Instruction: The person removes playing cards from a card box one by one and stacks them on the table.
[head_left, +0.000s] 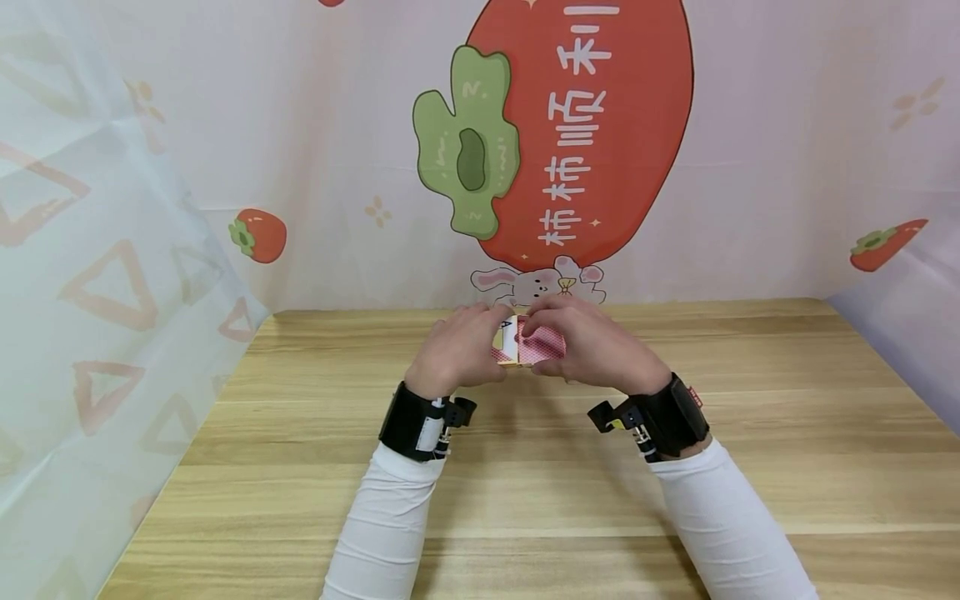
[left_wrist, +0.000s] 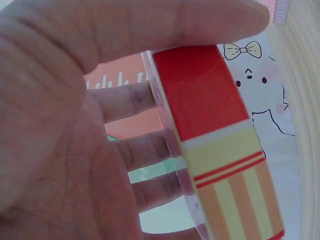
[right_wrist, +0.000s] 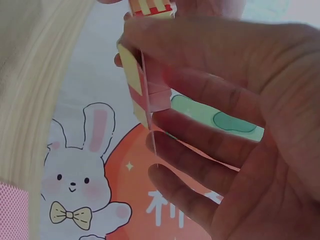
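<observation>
Above the far edge of the table, both hands hold a playing-card box (head_left: 543, 346) with a pink dotted pattern. A white patch with a letter A shows on its left part. My left hand (head_left: 459, 348) grips the left end, its thumb along one edge and its fingers behind, as the left wrist view shows beside the box's red, yellow and striped side (left_wrist: 220, 140). At the other end my right hand (head_left: 600, 346) pinches a thin, yellow-and-pink piece of the box (right_wrist: 135, 87) that stands out like a flap. Fingers partly hide that end; its inside cannot be made out.
The wooden table (head_left: 525, 517) spreads below both forearms. Behind it hangs a pale cloth (head_left: 337, 150) with a big red persimmon print, white characters and a rabbit. Black camera straps (head_left: 408, 425) sit on both wrists, over white sleeves.
</observation>
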